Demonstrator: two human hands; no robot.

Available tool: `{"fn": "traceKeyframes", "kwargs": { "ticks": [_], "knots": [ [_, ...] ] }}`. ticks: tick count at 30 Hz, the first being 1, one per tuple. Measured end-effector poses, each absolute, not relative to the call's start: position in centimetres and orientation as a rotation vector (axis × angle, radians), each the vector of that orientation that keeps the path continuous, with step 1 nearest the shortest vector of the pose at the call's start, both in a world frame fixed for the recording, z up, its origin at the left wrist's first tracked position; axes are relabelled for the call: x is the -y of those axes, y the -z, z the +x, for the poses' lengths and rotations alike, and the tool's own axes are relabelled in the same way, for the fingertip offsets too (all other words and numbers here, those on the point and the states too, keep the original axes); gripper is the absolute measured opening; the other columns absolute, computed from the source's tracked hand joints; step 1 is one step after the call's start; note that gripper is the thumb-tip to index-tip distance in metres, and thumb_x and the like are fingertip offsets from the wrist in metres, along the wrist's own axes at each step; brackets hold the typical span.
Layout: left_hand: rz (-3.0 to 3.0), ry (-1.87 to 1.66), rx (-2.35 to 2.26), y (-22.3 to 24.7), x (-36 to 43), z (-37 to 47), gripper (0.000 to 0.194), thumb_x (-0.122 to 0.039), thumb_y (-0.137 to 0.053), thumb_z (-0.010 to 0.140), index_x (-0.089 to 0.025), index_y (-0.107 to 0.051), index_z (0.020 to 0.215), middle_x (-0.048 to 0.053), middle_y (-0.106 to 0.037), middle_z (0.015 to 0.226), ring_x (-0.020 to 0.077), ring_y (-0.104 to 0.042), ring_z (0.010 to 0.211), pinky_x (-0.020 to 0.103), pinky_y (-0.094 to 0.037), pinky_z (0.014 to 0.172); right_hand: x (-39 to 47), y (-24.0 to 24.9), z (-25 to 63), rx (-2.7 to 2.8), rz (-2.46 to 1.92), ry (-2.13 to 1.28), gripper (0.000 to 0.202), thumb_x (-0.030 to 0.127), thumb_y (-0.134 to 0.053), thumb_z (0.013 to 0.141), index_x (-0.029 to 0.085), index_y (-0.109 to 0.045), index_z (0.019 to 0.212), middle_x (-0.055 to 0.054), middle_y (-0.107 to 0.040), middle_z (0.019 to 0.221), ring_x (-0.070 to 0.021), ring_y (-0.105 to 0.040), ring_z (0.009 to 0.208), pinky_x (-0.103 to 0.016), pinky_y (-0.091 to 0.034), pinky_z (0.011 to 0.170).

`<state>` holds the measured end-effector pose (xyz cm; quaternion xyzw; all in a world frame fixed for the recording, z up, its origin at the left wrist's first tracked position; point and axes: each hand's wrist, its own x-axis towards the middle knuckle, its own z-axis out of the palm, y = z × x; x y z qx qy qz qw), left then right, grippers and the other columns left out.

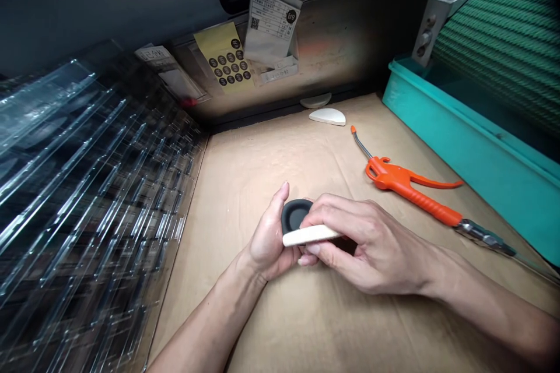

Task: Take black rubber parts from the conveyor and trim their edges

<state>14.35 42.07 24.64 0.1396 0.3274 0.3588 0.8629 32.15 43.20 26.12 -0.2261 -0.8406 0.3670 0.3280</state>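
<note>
A round black part (pixel 294 214) with a raised rim and a hollow middle is held in my left hand (pixel 272 239), whose thumb points up beside it. My right hand (pixel 371 245) pinches a thin cream-white pad (pixel 308 235) between thumb and fingers. The pad lies edge-on to the camera, in front of the black part's lower edge, and it hides some of that part. Whether pad and part touch is hard to tell. Both hands are above the brown cardboard work surface (pixel 262 169).
Stacked clear plastic trays (pixel 87 204) fill the left side. An orange air blow gun (pixel 406 189) with a hose lies at right, beside a teal bin (pixel 472 140). Half-round white pads (pixel 328 116) lie at the back, below labels and a yellow sticker sheet (pixel 225 58).
</note>
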Motion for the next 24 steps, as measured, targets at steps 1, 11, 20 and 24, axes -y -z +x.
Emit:
{"fn": "traceKeyframes", "kwargs": {
  "ticks": [1,11,20,24],
  "knots": [
    [0.281,-0.743,-0.682,-24.7,-42.1,14.3,0.065,-0.066,-0.037,0.095,-0.013,-0.056,0.063,0.003,-0.048,0.055,0.0121,-0.045,0.045,0.021,-0.033,0.039,-43.2,-26.1,32.2,2.201,-0.584,-0.962,0.019,0.01,-0.059,0.089,0.018,-0.066,0.105,-0.002,-0.062,0.096,-0.0154,-0.058,0.084,-0.03,-0.049,0.076],
    [0.331,-0.66,-0.583,-25.1,-41.9,14.3,0.065,-0.058,-0.023,0.1,-0.011,-0.064,0.081,0.008,-0.052,0.067,0.015,-0.047,0.056,0.024,-0.032,0.052,-43.7,-25.8,32.1,2.117,-0.758,-0.7,0.024,0.011,-0.057,0.093,0.017,-0.065,0.114,-0.003,-0.061,0.104,-0.0147,-0.06,0.087,-0.028,-0.051,0.077],
    [0.365,-0.783,-0.609,-25.7,-42.1,14.0,0.056,-0.053,-0.025,0.101,-0.014,-0.062,0.085,0.006,-0.052,0.068,0.0168,-0.049,0.058,0.026,-0.033,0.054,-44.1,-26.4,32.9,2.141,-0.812,-0.563,0.018,0.015,-0.058,0.094,0.018,-0.066,0.11,-0.003,-0.063,0.103,-0.0149,-0.061,0.087,-0.029,-0.049,0.076],
    [0.3,-0.785,-0.616,-25.6,-42.1,14.0,0.053,-0.055,-0.031,0.1,-0.015,-0.062,0.087,0.007,-0.055,0.071,0.0171,-0.051,0.057,0.026,-0.035,0.052,-43.9,-26.2,32.8,2.149,-0.807,-0.594,0.021,0.013,-0.06,0.092,0.018,-0.066,0.112,-0.004,-0.063,0.103,-0.0151,-0.061,0.085,-0.029,-0.049,0.075]
  ]
}}
